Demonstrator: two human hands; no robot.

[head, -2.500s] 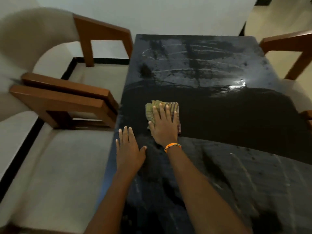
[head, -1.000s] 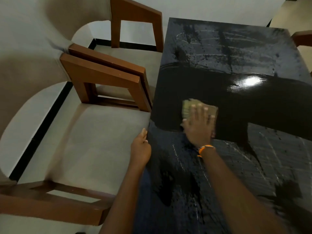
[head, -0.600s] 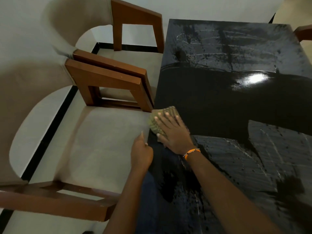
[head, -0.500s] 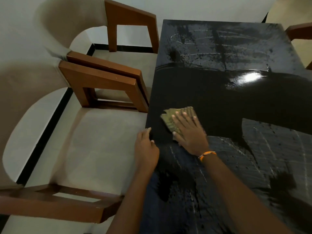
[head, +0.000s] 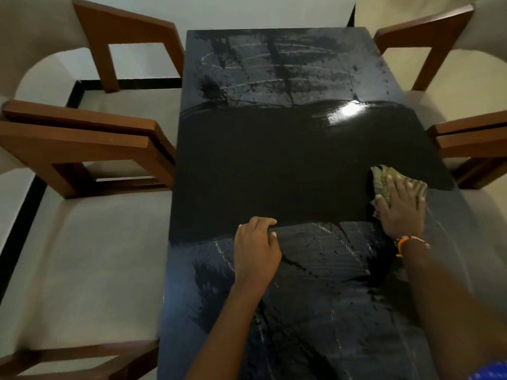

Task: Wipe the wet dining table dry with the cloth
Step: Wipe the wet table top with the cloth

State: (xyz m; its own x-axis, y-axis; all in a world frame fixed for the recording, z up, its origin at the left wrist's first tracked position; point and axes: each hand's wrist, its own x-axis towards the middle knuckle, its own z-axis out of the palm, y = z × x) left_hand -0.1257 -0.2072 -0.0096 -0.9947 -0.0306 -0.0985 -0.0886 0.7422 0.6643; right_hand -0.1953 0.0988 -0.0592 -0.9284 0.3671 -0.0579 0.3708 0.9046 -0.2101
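Right hand (head: 401, 212) flat, fingers spread, pressing cloth (head: 395, 182) onto dining table (head: 274, 165) near right edge; not a clamp, just palm pressure. Left hand (head: 256, 250) loosely curled, empty, resting near table middle. Judgement: roughly a third done. Middle band looks matte and dry; far end and near end show streaks and droplets, left to wipe. Glossy black top, lamp glare. Wood-armed cream chairs (head: 82, 149) both sides; pale floor.

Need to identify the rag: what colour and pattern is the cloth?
Olive-green with darker stripes, seen in the head view: the cloth lies under the right hand.
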